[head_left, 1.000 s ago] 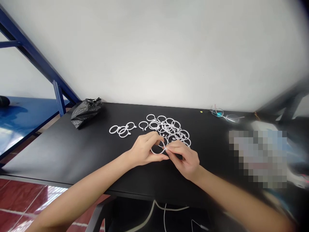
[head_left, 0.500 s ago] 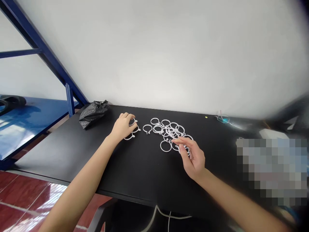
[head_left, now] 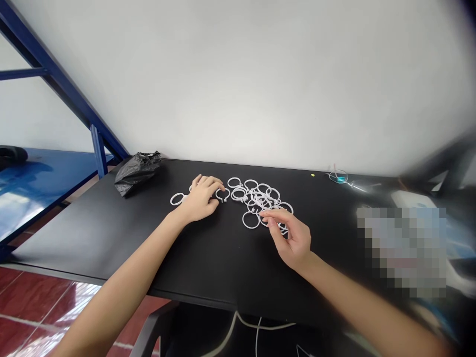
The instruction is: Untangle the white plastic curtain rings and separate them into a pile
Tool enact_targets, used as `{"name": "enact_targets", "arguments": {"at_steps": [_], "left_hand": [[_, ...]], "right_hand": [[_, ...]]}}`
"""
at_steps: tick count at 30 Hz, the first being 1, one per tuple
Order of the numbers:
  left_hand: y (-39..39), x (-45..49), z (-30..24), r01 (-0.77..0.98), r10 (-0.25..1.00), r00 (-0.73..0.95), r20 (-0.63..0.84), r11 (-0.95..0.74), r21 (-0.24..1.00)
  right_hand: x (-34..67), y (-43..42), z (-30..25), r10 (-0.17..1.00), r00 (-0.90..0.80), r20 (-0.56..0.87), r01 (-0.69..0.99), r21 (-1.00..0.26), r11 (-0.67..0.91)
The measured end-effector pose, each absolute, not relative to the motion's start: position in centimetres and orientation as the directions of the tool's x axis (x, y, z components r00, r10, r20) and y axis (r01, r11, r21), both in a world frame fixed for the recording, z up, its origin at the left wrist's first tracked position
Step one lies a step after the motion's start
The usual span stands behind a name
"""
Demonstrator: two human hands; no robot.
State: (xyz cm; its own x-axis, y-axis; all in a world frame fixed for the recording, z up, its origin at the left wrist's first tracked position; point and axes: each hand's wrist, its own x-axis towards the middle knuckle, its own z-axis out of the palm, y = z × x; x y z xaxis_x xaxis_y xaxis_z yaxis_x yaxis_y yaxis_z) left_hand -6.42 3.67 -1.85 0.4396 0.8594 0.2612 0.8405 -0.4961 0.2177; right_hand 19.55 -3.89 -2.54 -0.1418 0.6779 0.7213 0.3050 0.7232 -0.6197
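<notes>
My left hand is low over the black table, palm down, its fingers apart and the fingertips at a single white plastic ring with a small gap in its rim. Another white ring lies to the left of this hand, and one more is partly hidden behind it. A pile of white rings, several overlapping, lies right of centre. At its near edge rests my right hand, fingers stretched and thumb below them, covering some of the rings. I see nothing held in it.
A crumpled black plastic bag lies at the table's back left. Toward the back right are a pair of glasses and a tiny yellow bit. A blurred-out package lies at the right. Blue metal framing stands at left.
My left hand has moved right, from the small group of rings at left to the lone ring beside the pile. My right hand stays at the pile. The view has shifted slightly.
</notes>
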Motion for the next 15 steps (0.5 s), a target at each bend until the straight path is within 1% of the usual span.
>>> {"name": "enact_targets", "arguments": {"at_steps": [2, 4, 7, 9, 11, 13, 15], "left_hand": [[3.3, -5.8, -1.9, 0.798, 0.815, 0.521, 0.256, -0.571, 0.193], [3.0, -5.3, -2.0, 0.785, 0.801, 0.543, 0.254, -0.591, 0.186], [2.8, -5.0, -2.0, 0.764, 0.798, 0.551, 0.245, -0.600, 0.236], [2.6, -4.9, -1.7, 0.726, 0.790, 0.568, 0.231, -0.613, 0.311], [2.2, -4.6, -1.2, 0.654, 0.777, 0.593, 0.213, -0.619, 0.435], [1.6, -4.0, -0.6, 0.542, 0.758, 0.616, 0.214, -0.605, 0.583], [0.7, -3.2, -0.2, 0.416, 0.742, 0.615, 0.268, -0.594, 0.689]], "right_hand": [[19.6, -3.9, -2.5, 0.674, -0.139, 0.726, 0.313, -0.613, 0.725], [19.6, -3.8, -2.5, 0.669, -0.131, 0.731, 0.317, -0.609, 0.727], [19.6, -3.8, -2.6, 0.659, -0.131, 0.741, 0.318, -0.599, 0.735], [19.5, -3.8, -2.6, 0.650, -0.137, 0.748, 0.316, -0.588, 0.744], [19.5, -3.8, -2.6, 0.639, -0.139, 0.756, 0.310, -0.580, 0.754], [19.4, -3.8, -2.4, 0.634, -0.144, 0.760, 0.310, -0.574, 0.758], [19.4, -3.8, -2.2, 0.629, -0.171, 0.758, 0.321, -0.561, 0.763]]}}
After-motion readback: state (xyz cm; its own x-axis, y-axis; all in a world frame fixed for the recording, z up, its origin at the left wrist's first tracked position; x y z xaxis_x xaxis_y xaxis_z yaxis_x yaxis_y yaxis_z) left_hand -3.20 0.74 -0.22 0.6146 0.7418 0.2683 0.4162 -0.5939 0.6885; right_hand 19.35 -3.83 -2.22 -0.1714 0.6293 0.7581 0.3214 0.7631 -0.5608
